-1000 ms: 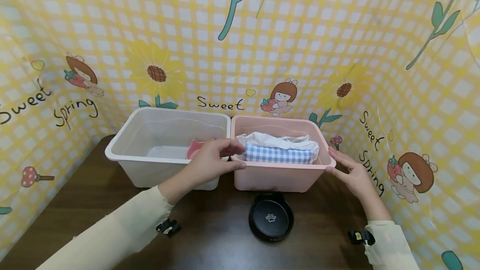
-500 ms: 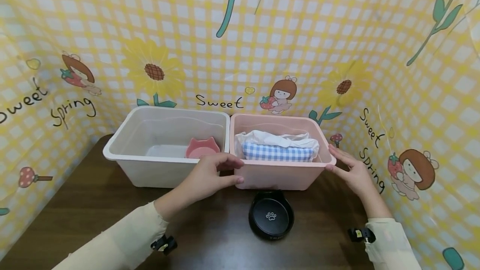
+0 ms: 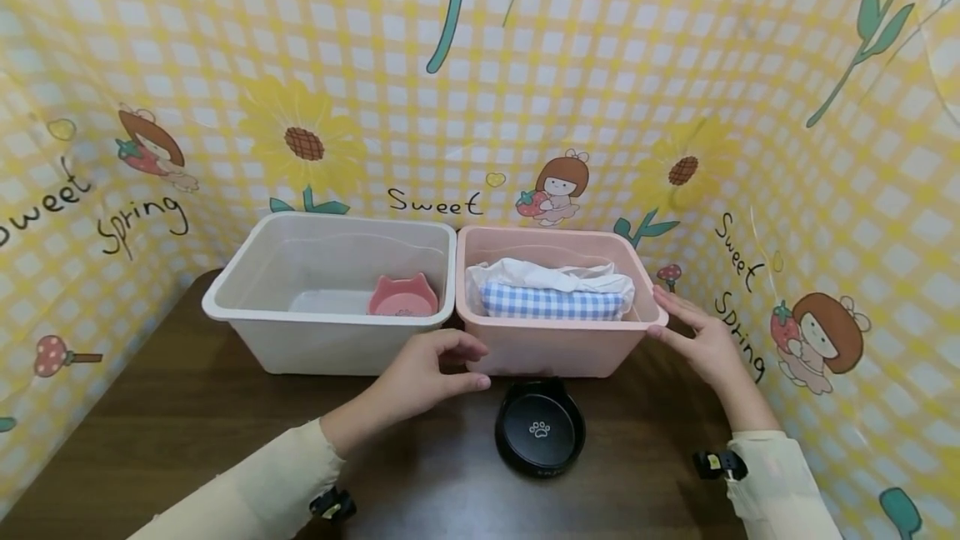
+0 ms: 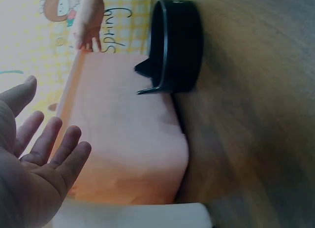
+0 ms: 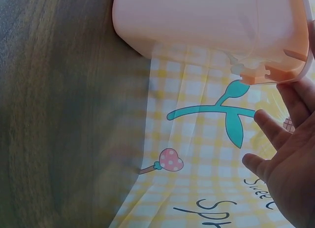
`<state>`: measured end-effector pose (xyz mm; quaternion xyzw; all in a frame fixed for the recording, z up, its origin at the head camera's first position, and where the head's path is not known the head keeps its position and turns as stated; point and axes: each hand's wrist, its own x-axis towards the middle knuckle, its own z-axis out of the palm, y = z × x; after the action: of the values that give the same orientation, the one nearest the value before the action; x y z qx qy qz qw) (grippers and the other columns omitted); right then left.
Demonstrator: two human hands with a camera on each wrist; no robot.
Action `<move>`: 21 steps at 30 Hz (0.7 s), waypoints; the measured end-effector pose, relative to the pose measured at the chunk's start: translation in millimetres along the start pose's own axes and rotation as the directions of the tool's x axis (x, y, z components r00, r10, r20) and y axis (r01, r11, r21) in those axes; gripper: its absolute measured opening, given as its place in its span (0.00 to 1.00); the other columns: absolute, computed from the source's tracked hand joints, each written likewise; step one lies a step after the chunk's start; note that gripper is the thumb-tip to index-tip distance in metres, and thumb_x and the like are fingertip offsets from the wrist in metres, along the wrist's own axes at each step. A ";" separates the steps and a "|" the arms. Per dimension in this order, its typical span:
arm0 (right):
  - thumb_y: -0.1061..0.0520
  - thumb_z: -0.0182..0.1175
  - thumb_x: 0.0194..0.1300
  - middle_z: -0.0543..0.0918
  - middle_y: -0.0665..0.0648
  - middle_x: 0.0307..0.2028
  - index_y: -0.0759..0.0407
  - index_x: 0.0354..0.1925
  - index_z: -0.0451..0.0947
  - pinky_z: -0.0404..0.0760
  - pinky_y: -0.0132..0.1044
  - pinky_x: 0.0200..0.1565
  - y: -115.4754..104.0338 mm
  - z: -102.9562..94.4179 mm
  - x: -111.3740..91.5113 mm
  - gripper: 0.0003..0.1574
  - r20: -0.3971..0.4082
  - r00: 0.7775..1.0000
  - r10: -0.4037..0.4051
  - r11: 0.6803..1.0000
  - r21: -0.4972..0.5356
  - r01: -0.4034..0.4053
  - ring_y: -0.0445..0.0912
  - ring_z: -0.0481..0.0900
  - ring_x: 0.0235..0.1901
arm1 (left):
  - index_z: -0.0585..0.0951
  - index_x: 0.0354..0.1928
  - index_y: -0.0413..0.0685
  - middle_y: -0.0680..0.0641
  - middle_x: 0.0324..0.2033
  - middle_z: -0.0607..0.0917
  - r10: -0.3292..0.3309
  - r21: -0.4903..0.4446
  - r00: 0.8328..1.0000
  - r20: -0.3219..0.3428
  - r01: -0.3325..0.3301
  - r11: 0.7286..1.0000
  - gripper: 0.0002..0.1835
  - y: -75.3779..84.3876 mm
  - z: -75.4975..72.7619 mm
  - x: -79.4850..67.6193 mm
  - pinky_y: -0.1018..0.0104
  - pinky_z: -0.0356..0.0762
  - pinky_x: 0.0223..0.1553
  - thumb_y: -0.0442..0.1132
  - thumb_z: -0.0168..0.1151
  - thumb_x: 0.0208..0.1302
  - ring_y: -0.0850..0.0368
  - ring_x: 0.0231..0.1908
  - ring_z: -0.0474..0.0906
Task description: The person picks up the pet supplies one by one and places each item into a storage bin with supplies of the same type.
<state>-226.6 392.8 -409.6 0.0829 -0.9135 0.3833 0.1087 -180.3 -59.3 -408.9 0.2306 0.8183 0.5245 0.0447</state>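
Note:
In the head view my left hand (image 3: pixel 427 365) hovers before the two bins, its fingers loosely bent and nothing in them. The pink bin (image 3: pixel 555 348) holds a bundle (image 3: pixel 555 300) of blue-and-white checked cloth with crumpled white material along its back. My right hand (image 3: pixel 701 340) touches that bin's right end, fingertips at the rim and the fingers spread, as the right wrist view shows. Left of it stands a white bin (image 3: pixel 322 344) with a pink cat-eared bowl (image 3: pixel 402 296) inside. A black bowl (image 3: pixel 540 432) with a paw print lies on the table in front.
The brown wooden table (image 3: pixel 187 432) carries both bins, which stand side by side with their rims close together. A yellow checked cloth (image 3: pixel 637 65) with printed flowers and figures hangs behind and along both sides.
My left hand has come down and toward me from over the bins' rims, uncovering the pink bowl. My right hand stays at the pink bin's end.

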 end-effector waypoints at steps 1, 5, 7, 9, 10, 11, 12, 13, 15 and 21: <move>0.44 0.72 0.64 0.70 0.51 0.73 0.40 0.71 0.72 0.59 0.66 0.71 -0.2 -0.1 0.3 0.40 -0.001 1.000 -0.002 1.000 0.000 0.002 0.58 0.62 0.75 | 0.86 0.51 0.61 0.59 0.47 0.87 0.000 0.002 1.000 0.001 0.000 1.000 0.22 -2.1 2.3 0.6 0.53 0.81 0.59 0.52 0.80 0.54 0.59 0.51 0.84; 0.44 0.72 0.64 0.70 0.52 0.73 0.41 0.71 0.72 0.59 0.66 0.71 -0.7 -0.3 0.9 0.40 -0.001 1.000 -0.005 1.000 0.001 0.005 0.58 0.61 0.75 | 0.86 0.51 0.60 0.59 0.47 0.87 0.004 0.008 1.000 0.007 -0.004 1.000 0.21 -9.3 10.0 2.9 0.55 0.81 0.59 0.52 0.80 0.55 0.59 0.51 0.84; 0.43 0.73 0.63 0.71 0.51 0.73 0.40 0.71 0.73 0.59 0.65 0.71 -0.8 -0.4 0.8 0.40 -0.002 1.000 0.008 1.000 -0.003 -0.008 0.57 0.62 0.75 | 0.86 0.51 0.61 0.60 0.47 0.87 -0.001 0.013 1.000 0.011 0.001 1.000 0.21 -12.2 13.4 4.0 0.56 0.81 0.59 0.52 0.80 0.55 0.59 0.51 0.84; 0.44 0.73 0.63 0.71 0.51 0.73 0.40 0.71 0.73 0.60 0.64 0.71 -1.1 -1.0 0.4 0.40 -0.002 1.000 0.008 1.000 -0.005 -0.008 0.57 0.62 0.75 | 0.86 0.50 0.61 0.59 0.47 0.87 0.004 0.020 1.000 0.015 -0.005 1.000 0.21 -15.0 16.8 5.3 0.56 0.81 0.59 0.52 0.80 0.55 0.58 0.52 0.84; 0.44 0.73 0.63 0.71 0.51 0.73 0.41 0.71 0.73 0.60 0.64 0.71 -1.3 -0.9 0.1 0.40 -0.003 1.000 0.008 1.000 -0.004 -0.008 0.56 0.62 0.75 | 0.86 0.50 0.61 0.59 0.47 0.87 0.008 0.025 1.000 0.018 -0.009 1.000 0.21 -16.8 18.5 5.7 0.56 0.81 0.59 0.52 0.80 0.55 0.57 0.52 0.84; 0.45 0.73 0.64 0.71 0.51 0.73 0.41 0.71 0.73 0.60 0.64 0.71 -1.5 -1.0 -0.2 0.40 -0.003 1.000 0.002 1.000 -0.004 -0.002 0.57 0.62 0.75 | 0.86 0.50 0.59 0.57 0.47 0.88 0.019 0.026 1.000 0.021 -0.019 0.999 0.21 -18.4 20.1 6.2 0.54 0.81 0.59 0.52 0.80 0.55 0.55 0.52 0.84; 0.45 0.73 0.64 0.71 0.52 0.72 0.42 0.71 0.73 0.61 0.64 0.71 -1.9 -1.0 -0.4 0.40 -0.005 1.000 -0.002 1.000 -0.002 0.002 0.57 0.62 0.75 | 0.86 0.50 0.58 0.56 0.47 0.88 0.028 0.023 0.999 0.024 -0.029 0.999 0.21 -20.3 21.8 6.9 0.53 0.80 0.59 0.52 0.80 0.55 0.53 0.52 0.84; 0.45 0.72 0.64 0.71 0.52 0.72 0.42 0.71 0.72 0.61 0.64 0.71 -2.2 -1.1 -0.6 0.40 -0.004 1.000 -0.009 1.000 0.000 0.009 0.57 0.62 0.75 | 0.86 0.50 0.56 0.55 0.47 0.88 0.035 0.024 0.999 0.027 -0.035 0.999 0.22 -22.4 23.6 7.6 0.51 0.80 0.59 0.51 0.80 0.55 0.51 0.53 0.84; 0.46 0.72 0.65 0.70 0.53 0.73 0.42 0.71 0.72 0.62 0.64 0.70 -2.8 -1.2 -0.7 0.39 -0.003 1.000 -0.017 1.000 0.004 0.017 0.58 0.62 0.75 | 0.86 0.51 0.55 0.54 0.47 0.88 0.046 0.018 0.998 0.033 -0.047 0.999 0.22 -26.8 27.3 9.4 0.48 0.79 0.59 0.51 0.80 0.55 0.48 0.53 0.84; 0.48 0.72 0.65 0.70 0.53 0.73 0.42 0.72 0.72 0.61 0.64 0.70 -3.2 -0.2 -1.0 0.40 0.002 1.000 -0.020 1.000 0.014 0.020 0.58 0.62 0.75 | 0.86 0.52 0.51 0.52 0.48 0.89 0.044 0.014 0.998 0.041 -0.044 0.999 0.24 -39.8 38.9 14.0 0.45 0.78 0.59 0.50 0.80 0.56 0.45 0.53 0.83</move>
<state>-224.8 390.7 -407.5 0.0934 -0.9101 0.3882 0.1110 -193.7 -34.4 -458.9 0.2594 0.8159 0.5145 0.0480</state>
